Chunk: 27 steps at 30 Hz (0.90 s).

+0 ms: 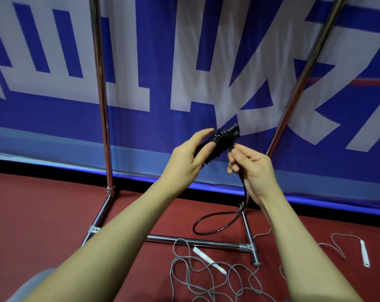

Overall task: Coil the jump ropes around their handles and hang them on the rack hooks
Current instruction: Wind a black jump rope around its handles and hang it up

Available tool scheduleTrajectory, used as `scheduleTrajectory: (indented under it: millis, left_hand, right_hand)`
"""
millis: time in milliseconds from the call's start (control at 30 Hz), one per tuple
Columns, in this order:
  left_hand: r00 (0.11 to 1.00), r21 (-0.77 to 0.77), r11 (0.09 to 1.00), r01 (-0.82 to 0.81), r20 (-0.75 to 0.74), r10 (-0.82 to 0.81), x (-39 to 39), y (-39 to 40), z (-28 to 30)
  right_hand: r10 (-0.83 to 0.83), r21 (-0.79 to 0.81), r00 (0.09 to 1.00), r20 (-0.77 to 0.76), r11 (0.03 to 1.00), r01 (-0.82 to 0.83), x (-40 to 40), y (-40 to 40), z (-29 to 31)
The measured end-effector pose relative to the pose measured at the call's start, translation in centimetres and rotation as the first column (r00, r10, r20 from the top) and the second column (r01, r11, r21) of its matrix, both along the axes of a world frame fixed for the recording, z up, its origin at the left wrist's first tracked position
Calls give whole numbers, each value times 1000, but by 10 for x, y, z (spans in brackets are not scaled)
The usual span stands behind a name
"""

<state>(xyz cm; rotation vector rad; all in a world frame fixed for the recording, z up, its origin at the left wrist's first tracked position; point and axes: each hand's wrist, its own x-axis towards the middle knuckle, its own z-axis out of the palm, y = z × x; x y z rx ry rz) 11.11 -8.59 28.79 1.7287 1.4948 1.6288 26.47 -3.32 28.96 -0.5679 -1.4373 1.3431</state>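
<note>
Down at our feet a grey jump rope (208,277) lies in loose tangles on the red floor (43,214), one white handle (209,260) among the loops and the other white handle (365,253) off to the right. Just beyond it runs the chrome base of the rack (193,241), with two upright poles rising on either side of us.

Above that, at chest height, we hold the black jump rope (222,140). Our left hand (190,159) cradles the bundled handles, thumb under and fingers mostly straight along the coils already wound around them. Our right hand (253,168) sits just beside it, its fingers curled and pinching the free strand of the black rope, which drops from the fist and ends in a hanging loop just above the floor near the rack's right foot.

Behind the rack stretches a blue banner (141,62) with large white characters.
</note>
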Motion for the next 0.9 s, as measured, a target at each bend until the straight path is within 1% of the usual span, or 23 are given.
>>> scheduleTrajectory:
  millis: [100,133,167,200,233,267,300,333,367,467,567,633,700,800,900]
  left_hand:
    - [976,55,998,5,-219,8,-7,2,-7]
    - [957,55,998,-15,-288,30,-10,4,-8]
    - [931,49,996,-75,-355,87,-12,6,-7]
    - [895,47,988,-150,-419,156,-12,6,-5]
    - [839,86,972,-220,-491,234,-10,7,-3]
    - [770,179,948,-262,-554,317,-9,8,-2]
    - [711,273,920,-280,-585,390,-9,10,-2]
    - [693,330,901,-283,-579,430,-10,11,-2]
    - [711,342,898,-275,-556,430,-10,13,-3]
    - [808,266,946,-186,-506,301,-10,8,-2]
    - [845,223,966,-127,-487,223,-8,5,-3]
    - [872,173,978,-118,-454,186,-7,7,-6]
    - [899,124,985,-119,-407,160,-7,9,-11]
    - [939,51,994,-96,-326,107,-6,9,-14]
    - [962,-6,1000,-10,-274,8,-6,9,-11]
  right_hand:
    - [53,-34,999,8,998,-53,2,-1,1]
    - [52,-33,998,22,998,-51,2,-2,0]
    - [50,-35,998,32,998,-48,2,-3,0]
    - [50,-48,998,31,998,-49,2,-4,0]
    - [55,-75,998,18,996,-54,2,-4,-1]
    - [69,-105,998,4,992,-69,1,-3,0]
    - [93,-127,996,-1,988,-92,1,-3,1]
    - [124,-141,992,4,982,-122,1,-3,2]
    - [157,-149,988,11,977,-153,2,-2,3]
    - [228,-172,973,44,961,-218,4,-2,6]
    - [230,-208,966,116,957,-203,4,-3,8]
    - [203,-236,967,152,958,-164,4,-2,8]
    - [166,-230,969,182,965,-122,5,0,6]
    - [50,-139,977,209,990,-21,7,3,6]
    - [-26,-81,974,225,996,46,7,4,3]
